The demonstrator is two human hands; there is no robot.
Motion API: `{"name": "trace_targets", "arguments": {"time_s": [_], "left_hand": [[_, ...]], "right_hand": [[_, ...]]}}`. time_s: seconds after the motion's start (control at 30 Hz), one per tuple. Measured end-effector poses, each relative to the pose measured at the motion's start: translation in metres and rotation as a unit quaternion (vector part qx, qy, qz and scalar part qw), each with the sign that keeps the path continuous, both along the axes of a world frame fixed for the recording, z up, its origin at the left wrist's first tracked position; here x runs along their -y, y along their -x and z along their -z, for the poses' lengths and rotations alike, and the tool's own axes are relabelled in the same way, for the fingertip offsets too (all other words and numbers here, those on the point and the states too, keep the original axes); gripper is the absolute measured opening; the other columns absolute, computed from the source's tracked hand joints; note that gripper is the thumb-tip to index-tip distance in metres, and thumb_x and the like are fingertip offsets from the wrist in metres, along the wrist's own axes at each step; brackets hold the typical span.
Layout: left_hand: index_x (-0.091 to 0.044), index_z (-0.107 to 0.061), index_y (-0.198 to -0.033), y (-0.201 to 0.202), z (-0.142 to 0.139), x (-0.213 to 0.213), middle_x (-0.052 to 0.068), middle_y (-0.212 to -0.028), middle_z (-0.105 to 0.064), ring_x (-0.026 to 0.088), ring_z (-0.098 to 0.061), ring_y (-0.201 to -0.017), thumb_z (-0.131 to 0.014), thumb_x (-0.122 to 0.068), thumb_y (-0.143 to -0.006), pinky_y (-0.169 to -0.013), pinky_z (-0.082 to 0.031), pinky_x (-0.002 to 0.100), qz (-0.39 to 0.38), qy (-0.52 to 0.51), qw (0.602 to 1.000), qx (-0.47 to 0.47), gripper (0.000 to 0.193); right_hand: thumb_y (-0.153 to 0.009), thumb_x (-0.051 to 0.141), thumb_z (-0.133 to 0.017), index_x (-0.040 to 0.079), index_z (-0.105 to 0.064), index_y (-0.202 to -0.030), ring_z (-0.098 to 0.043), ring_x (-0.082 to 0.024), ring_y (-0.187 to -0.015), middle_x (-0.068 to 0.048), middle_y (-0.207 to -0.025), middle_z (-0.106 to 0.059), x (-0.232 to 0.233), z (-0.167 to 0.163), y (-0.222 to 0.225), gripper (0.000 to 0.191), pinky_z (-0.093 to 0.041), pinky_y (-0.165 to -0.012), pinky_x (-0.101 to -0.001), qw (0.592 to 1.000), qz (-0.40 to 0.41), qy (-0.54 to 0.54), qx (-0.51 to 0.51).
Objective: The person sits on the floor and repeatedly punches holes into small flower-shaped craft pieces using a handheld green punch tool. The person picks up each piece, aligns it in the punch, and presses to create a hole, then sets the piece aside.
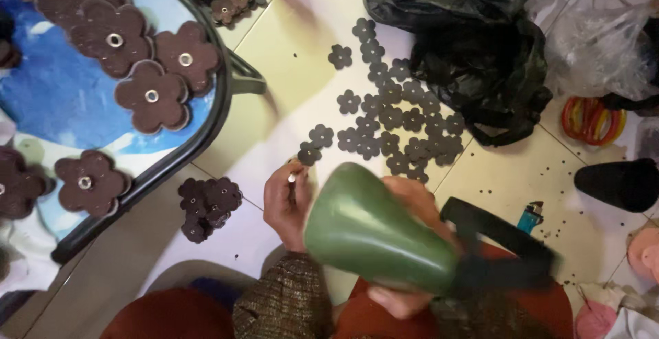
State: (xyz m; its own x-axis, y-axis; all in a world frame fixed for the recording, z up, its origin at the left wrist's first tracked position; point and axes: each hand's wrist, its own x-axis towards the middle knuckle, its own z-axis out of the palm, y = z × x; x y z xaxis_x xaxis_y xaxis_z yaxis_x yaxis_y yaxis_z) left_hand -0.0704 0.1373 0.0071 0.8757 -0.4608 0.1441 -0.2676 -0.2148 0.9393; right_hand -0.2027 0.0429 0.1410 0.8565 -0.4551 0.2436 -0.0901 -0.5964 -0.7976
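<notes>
Gripping a green mallet (374, 232) over the tiled floor (288, 71), the right hand (412, 250) is clenched around its blurred handle; the left hand (287, 205) pinches a small metal punch (293, 176) upright. Risk: a skewed blow could strike those fingers. Small flower cutouts (395, 119) crowd just beyond; a lighter (530, 217) lies right

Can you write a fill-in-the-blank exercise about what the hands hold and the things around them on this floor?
1. The right hand swings a mallet with a ____ head.
2. The left hand holds a small metal punch over a ____-shaped cutout.
3. The big brown flowers lie on a ____ tray.

Missing words: green; flower; blue
</notes>
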Motion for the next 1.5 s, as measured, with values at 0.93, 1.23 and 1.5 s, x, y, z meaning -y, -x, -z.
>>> {"name": "trace_targets", "arguments": {"time_s": [0.93,1.23,1.5], "left_hand": [[0.000,-0.064,-0.118,-0.007,0.005,0.000,0.012,-0.111,-0.069,0.022,-0.069,-0.100,-0.065,-0.002,-0.093,-0.085,-0.057,0.035,-0.020,0.040,0.997,-0.067,0.025],[0.002,-0.053,-0.123,-0.001,0.025,-0.011,0.011,-0.112,-0.059,0.020,-0.057,-0.100,-0.047,-0.004,-0.111,-0.091,-0.049,0.034,-0.159,0.171,0.955,-0.181,0.015],[0.005,-0.054,-0.121,-0.006,0.022,-0.023,0.017,-0.105,-0.063,0.027,-0.063,-0.093,-0.050,-0.012,-0.104,-0.086,-0.052,0.040,-0.149,0.008,0.987,-0.055,0.024]], "right_hand": [[-0.066,0.029,-0.078,0.000,-0.043,-0.152,-0.066,-0.031,-0.111,-0.018,-0.125,-0.061,-0.011,-0.002,-0.019,0.096,-0.057,-0.088,-0.0405,0.964,0.112,-0.163,-0.179],[-0.061,0.031,-0.082,0.011,-0.052,-0.147,-0.064,-0.033,-0.100,-0.016,-0.114,-0.062,0.009,0.000,0.002,0.093,-0.053,-0.084,-0.0438,0.952,0.155,0.059,-0.257],[-0.057,0.029,-0.083,0.014,-0.051,-0.148,-0.061,-0.039,-0.104,-0.019,-0.119,-0.058,0.001,0.008,-0.009,0.097,-0.050,-0.090,-0.0476,0.966,0.098,0.140,-0.195]]}}
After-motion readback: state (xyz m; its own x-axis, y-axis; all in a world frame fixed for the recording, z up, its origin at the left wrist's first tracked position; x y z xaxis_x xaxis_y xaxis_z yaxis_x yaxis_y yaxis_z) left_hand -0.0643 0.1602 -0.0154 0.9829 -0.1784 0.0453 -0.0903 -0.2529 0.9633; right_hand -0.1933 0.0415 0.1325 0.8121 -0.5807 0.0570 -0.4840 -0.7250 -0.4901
